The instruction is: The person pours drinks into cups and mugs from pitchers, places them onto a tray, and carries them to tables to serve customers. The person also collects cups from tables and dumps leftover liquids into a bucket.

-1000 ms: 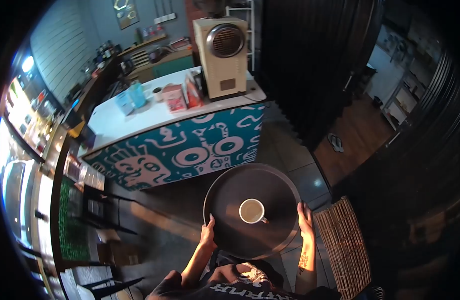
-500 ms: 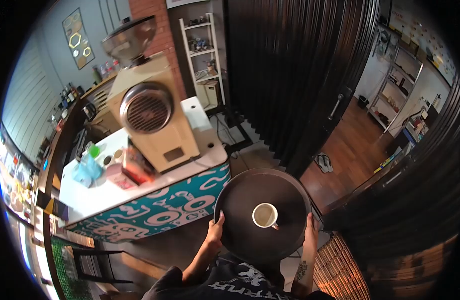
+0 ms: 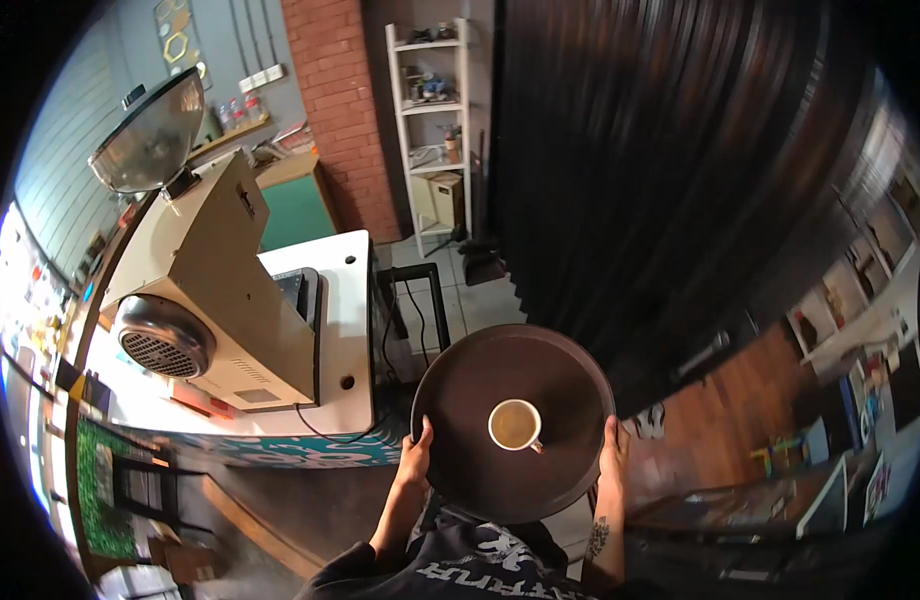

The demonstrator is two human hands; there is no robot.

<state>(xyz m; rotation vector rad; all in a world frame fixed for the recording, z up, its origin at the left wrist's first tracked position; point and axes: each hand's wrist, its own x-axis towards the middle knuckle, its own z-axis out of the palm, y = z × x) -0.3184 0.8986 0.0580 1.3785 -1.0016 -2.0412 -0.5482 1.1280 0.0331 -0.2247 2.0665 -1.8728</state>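
A round dark brown serving tray (image 3: 480, 385) is held out in front of my body. My left hand (image 3: 415, 455) grips its left rim, thumb on top and fingers hidden underneath. On the opposite rim, my right hand (image 3: 613, 452) holds in the same way, its thumb showing along the edge. Near the tray's middle stands a white cup (image 3: 515, 425) with a light brown drink in it. The cup is upright, its handle pointing down and right, and neither hand touches it.
To the left, a large beige grinder (image 3: 205, 290) with a clear hopper sits on a white-topped counter (image 3: 345, 330). A narrow white shelf (image 3: 430, 105) stands ahead beside a brick pillar (image 3: 330, 100). A dark folding door (image 3: 620, 180) runs along the right; sandals (image 3: 650, 420) lie on the wooden floor.
The view has swung, so the counter and grinder now lie further left and closer. Both hands keep hold of the tray, and the cup stays near its middle.
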